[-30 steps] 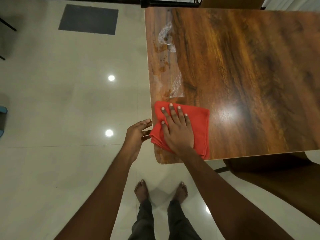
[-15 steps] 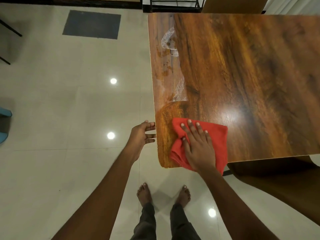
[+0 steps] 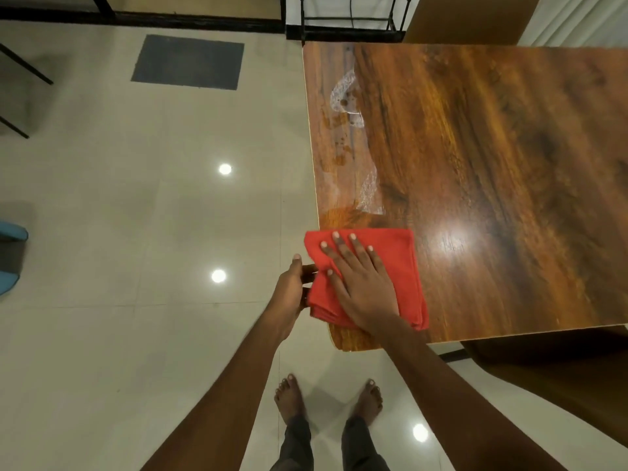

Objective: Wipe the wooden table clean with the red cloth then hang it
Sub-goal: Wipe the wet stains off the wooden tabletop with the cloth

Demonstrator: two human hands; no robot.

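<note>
The red cloth, folded into a pad, lies on the wooden table at its left edge near the front corner, and its left side hangs slightly past that edge. My right hand presses flat on it with the fingers spread. My left hand is cupped beside the table's edge, its fingers touching the cloth's overhanging side. Whitish wet smears run along the table's left strip beyond the cloth, down to a patch just above it.
A wooden chair stands under the table's front edge at the right. A black metal rack is behind the table, a grey mat on the tiled floor, a blue object at far left. My bare feet stand below the corner.
My right hand slid the cloth rightwards along the table's front part, then back left to the edge. My left hand stayed beside the edge and now touches the cloth.
</note>
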